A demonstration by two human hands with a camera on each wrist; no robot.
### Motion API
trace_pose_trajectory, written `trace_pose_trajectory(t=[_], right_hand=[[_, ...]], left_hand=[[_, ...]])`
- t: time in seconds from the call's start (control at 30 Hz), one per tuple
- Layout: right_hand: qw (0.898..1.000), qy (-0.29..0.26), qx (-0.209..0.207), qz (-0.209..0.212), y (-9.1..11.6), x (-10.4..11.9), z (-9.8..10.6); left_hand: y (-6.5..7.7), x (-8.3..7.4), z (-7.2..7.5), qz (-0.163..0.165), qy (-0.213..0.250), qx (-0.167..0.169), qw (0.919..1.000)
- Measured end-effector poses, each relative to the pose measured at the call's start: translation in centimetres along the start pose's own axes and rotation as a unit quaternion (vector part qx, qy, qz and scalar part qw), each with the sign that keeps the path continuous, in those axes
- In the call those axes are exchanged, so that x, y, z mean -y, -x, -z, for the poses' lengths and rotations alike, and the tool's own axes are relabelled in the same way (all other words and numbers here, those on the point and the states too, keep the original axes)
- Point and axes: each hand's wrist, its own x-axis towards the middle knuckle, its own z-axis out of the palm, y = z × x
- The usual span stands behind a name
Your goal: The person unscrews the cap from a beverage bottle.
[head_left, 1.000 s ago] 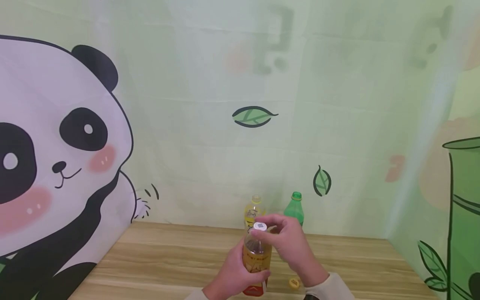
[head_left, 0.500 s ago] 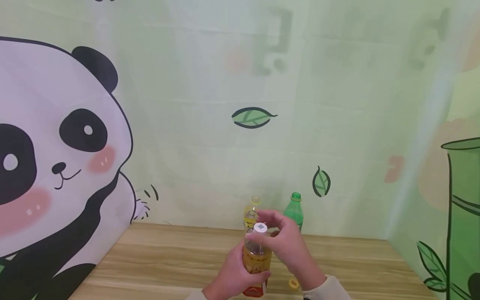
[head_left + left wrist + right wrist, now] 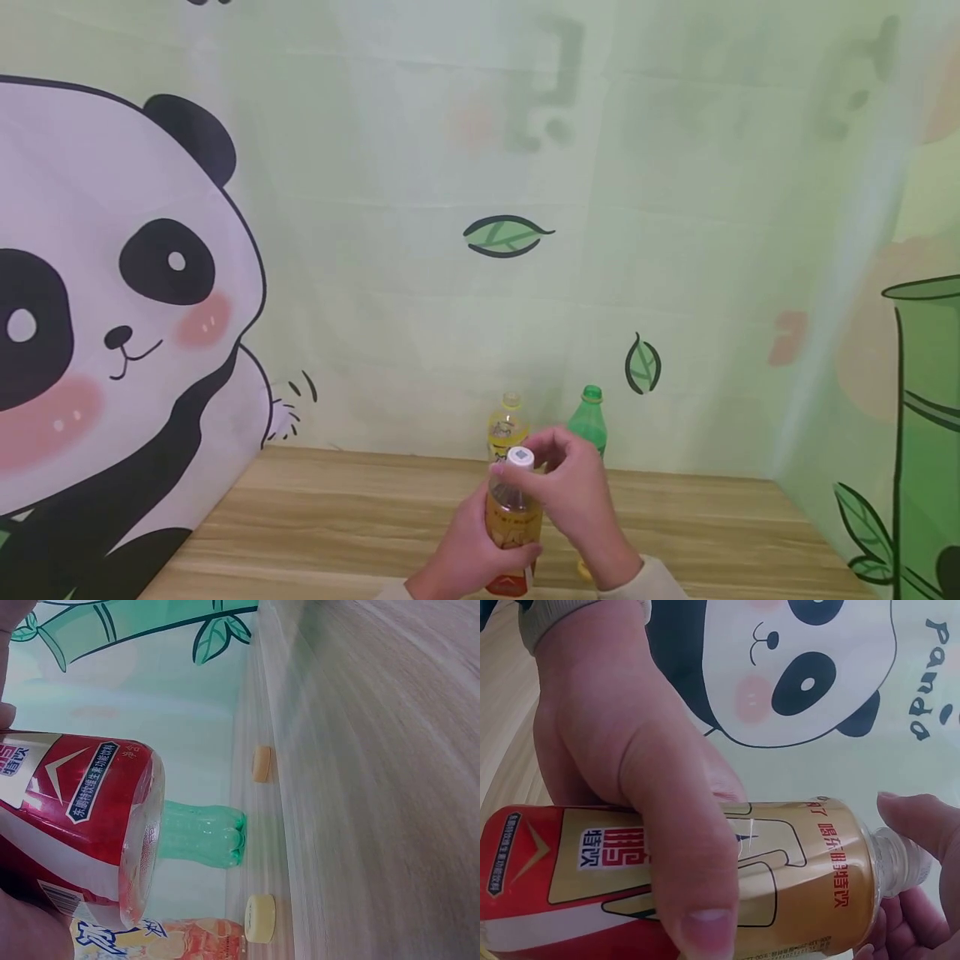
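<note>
A drink bottle (image 3: 513,527) with a gold and red label is held upright in the head view. My left hand (image 3: 467,546) grips its body, with the thumb across the front. At the top, my right hand (image 3: 576,496) pinches the white cap (image 3: 521,457) between thumb and fingers. The right wrist view shows the left hand (image 3: 630,750) wrapped round the label and the right thumb (image 3: 915,817) beside the clear neck. In the left wrist view, the bottle's red lower end (image 3: 97,817) hangs above the wooden table (image 3: 375,787).
Behind the hands stand an uncapped yellow-labelled bottle (image 3: 508,423) and an uncapped green bottle (image 3: 591,423). An orange cap (image 3: 261,763) and a pale yellow cap (image 3: 259,919) lie on the table. A printed panda backdrop (image 3: 375,292) rises at the back.
My right hand has turned a little at the white cap, its fingers drawing in behind it. The right wrist has shifted left and now partly covers a yellow cap. The left hand keeps its hold.
</note>
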Motion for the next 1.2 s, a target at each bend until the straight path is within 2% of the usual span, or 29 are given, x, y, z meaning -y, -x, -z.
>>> trace_pose_trajectory(t=[0.43, 0.77, 1.03, 1.2], right_hand=[[0.998, -0.051, 0.035, -0.012, -0.24, -0.13, 0.37], [0.987, -0.132, 0.088, -0.035, -0.48, -0.58, 0.23], [0.982, -0.142, 0.119, -0.041, -0.48, -0.68, 0.25], [0.989, -0.116, 0.093, -0.026, -0.54, -0.54, 0.11]], left_hand=[[-0.12, 0.13, -0.04, 0.001, 0.007, -0.005, 1.0000], [-0.09, -0.08, 0.11, 0.019, 0.014, -0.006, 0.9997], [0.08, -0.35, 0.14, 0.016, 0.013, -0.009, 0.9997], [0.04, -0.20, 0.13, 0.006, 0.007, -0.014, 0.9999]])
